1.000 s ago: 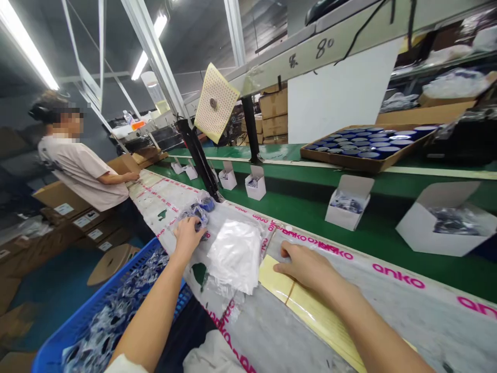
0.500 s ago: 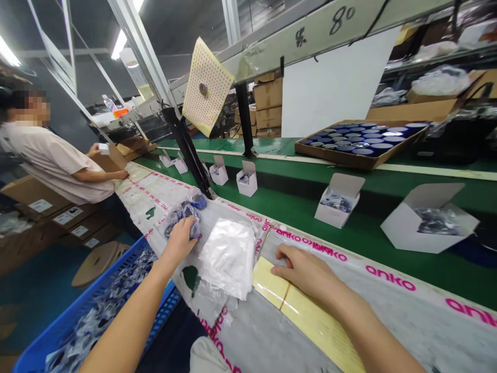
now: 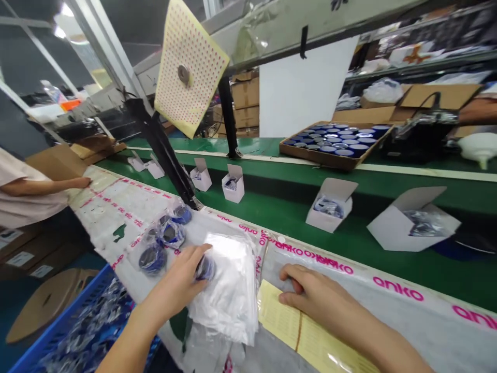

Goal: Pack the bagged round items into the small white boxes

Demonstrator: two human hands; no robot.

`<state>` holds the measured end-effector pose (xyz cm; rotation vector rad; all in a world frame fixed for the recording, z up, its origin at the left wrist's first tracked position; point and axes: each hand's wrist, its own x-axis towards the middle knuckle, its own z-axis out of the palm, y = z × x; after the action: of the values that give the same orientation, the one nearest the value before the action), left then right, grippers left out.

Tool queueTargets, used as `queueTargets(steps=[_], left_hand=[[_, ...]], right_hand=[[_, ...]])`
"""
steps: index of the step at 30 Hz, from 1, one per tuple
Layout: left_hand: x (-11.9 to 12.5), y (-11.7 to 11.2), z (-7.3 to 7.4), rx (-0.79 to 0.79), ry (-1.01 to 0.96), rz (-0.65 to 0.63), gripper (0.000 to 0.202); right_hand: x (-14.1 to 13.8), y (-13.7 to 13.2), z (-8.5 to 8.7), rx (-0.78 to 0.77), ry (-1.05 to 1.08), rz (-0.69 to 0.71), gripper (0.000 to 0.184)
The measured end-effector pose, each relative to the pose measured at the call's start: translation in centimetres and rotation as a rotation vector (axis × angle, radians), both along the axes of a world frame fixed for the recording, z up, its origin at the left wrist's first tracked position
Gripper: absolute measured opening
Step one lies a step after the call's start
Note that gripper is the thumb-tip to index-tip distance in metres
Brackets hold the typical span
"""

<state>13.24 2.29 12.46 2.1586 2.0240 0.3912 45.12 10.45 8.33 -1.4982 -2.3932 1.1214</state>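
My left hand point(image 3: 180, 282) has its thumb and fingers around a blue round item in clear plastic point(image 3: 205, 267), at the left edge of a stack of clear plastic bags point(image 3: 229, 290). Several similar wrapped blue items point(image 3: 171, 233) lie just beyond that hand on the bench. On the right, my right hand point(image 3: 306, 287) hovers at or rests by a yellow printed sheet point(image 3: 279, 313) under clear plastic. Its fingers are loosely bent, with a gap between thumb and forefinger and nothing visible in them.
Open white boxes with wrapped contents, such as one white box point(image 3: 328, 207), stand along the green conveyor point(image 3: 272, 202). Behind them sits a cardboard tray point(image 3: 318, 157) of blue-rimmed round tins. A blue basket point(image 3: 58, 324) of wrapped items is lower left. A co-worker's arm point(image 3: 46, 185) reaches in at left.
My left hand has come right from the cluster of wrapped items, bringing one blue item to the bags. The view has shifted. My right hand stays by the yellow sheet.
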Motion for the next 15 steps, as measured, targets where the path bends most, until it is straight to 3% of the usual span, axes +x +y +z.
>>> queueTargets(steps=[3, 5, 7, 9, 12, 15], left_hand=[[-0.8, -0.1, 0.3, 0.116, 0.049, -0.035, 0.082], [-0.3, 0.0, 1.2, 0.186, 0.033, -0.082, 0.080], [1.5, 0.4, 2.0, 0.179, -0.036, -0.197, 0.068], [4.5, 1.4, 2.1, 0.061, -0.120, -0.379, 0.058], [9.7, 3.5, 0.5, -0.245, -0.168, -0.624, 0.050], [13.5, 5.4, -2.1, -0.382, -0.060, -0.644, 0.048]], right_hand=[[0.2, -0.7, 0.7, -0.046, -0.038, 0.013, 0.033], [-0.1, -1.2, 0.9, -0.027, -0.129, 0.029, 0.041], [-0.5, -1.6, 0.9, 0.006, -0.204, 0.039, 0.039], [-0.7, -1.8, 0.7, 0.029, -0.220, 0.037, 0.034], [0.0, -2.0, 0.3, 0.031, -0.173, -0.011, 0.030], [1.9, -2.5, 0.0, 0.039, -0.109, -0.113, 0.022]])
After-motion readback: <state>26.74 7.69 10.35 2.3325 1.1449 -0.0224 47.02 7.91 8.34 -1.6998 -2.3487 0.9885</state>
